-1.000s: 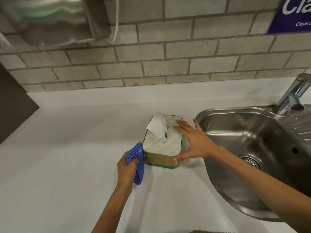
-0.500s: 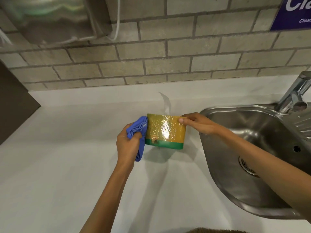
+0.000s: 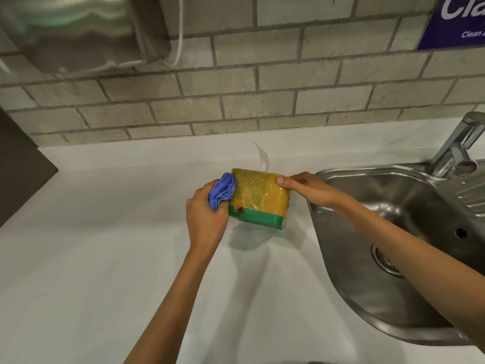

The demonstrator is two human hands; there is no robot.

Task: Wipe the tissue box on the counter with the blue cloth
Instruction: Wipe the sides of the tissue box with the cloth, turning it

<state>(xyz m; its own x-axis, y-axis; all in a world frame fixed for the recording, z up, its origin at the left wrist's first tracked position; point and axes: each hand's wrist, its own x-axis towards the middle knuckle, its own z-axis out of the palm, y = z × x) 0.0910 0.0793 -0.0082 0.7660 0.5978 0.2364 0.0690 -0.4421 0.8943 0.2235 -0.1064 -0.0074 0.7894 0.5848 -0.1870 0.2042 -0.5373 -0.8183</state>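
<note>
Tissue box tipped up above the white counter, cloth pressed to its left end.

Both forearms reach in from the bottom edge over the counter (image 3: 105,258). The left hand (image 3: 206,219) is curled tight around a bunched blue cloth (image 3: 223,191), pushing it against the left end of the tissue box (image 3: 258,197). The box is tilted so its broad yellow-orange face, shiny with creased film, looks at the camera; a green band runs along its lower edge, and a shadow lies on the counter under it. The right hand (image 3: 311,189) pinches the box's upper right corner, thumb on the near face, fingers behind. A white tissue (image 3: 263,157) sticks up behind the box. To the right is a steel sink (image 3: 367,219) with a tap (image 3: 458,145); behind, a brick wall (image 3: 262,101).
</note>
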